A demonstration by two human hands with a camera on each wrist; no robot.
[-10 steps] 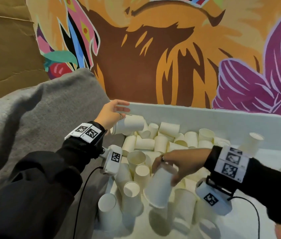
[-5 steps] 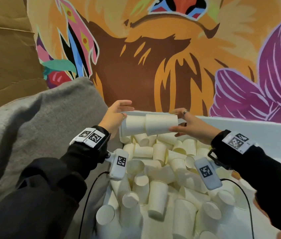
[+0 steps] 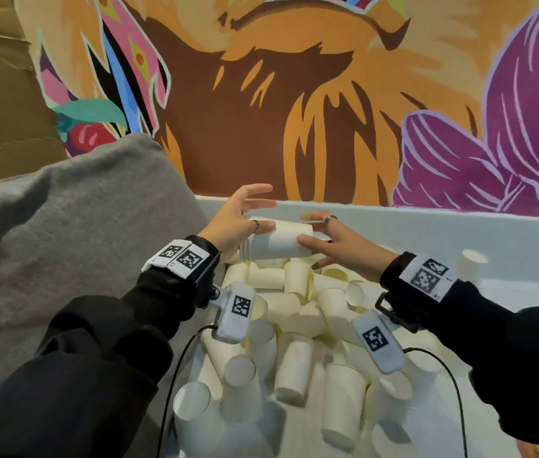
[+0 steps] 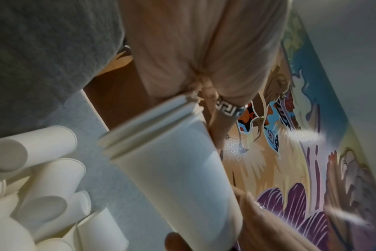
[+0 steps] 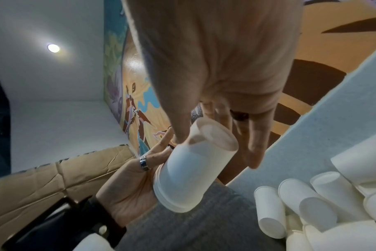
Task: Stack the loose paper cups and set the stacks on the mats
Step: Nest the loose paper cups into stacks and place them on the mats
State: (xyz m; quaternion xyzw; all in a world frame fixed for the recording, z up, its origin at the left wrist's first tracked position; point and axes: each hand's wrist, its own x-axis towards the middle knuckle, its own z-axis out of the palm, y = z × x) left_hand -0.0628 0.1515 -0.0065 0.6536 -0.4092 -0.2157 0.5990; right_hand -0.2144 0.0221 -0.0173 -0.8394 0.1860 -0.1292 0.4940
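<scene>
Two hands: left hand [image 3: 235, 223] and right hand [image 3: 334, 246] grip short sideways stack of white paper cups [image 3: 276, 241] above loose white paper cups [image 3: 294, 312].

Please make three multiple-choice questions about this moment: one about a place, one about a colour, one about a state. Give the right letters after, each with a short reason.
1. Where is the stack held?
A. on the grey blanket
B. in the air above the loose cups, between both hands
C. on the floor beside a chair

2. What colour are the loose cups?
A. red
B. black
C. white

3. How does the stack lie?
A. on its side, rims toward the left hand
B. upright, mouth up
C. crushed flat

Answers:
1 B: the head view shows the left hand and the right hand holding it above the pile, clear of the grey blanket.
2 C: every cup in the pile is plain white.
3 A: the left wrist view shows its nested rims at the left palm, and the right wrist view shows its closed base at the right fingers.
</scene>
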